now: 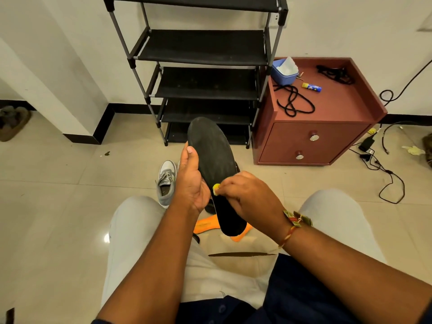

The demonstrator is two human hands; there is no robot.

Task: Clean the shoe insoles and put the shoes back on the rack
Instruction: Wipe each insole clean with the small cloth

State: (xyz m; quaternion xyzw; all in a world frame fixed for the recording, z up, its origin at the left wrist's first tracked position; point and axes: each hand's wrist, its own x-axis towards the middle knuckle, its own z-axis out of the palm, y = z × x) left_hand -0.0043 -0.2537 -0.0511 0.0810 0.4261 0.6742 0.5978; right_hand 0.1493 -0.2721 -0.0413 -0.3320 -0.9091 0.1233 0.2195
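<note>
The left hand grips the black insole at its left edge, with the thumb lying up along that edge; the insole is tilted, its toe end above the grip and its heel end below; the right hand pinches a small yellow pad and presses it on the insole, just right of the left palm; a grey shoe stands on the floor left of the grip; an orange insole lies below it; the rack stands beyond.
</note>
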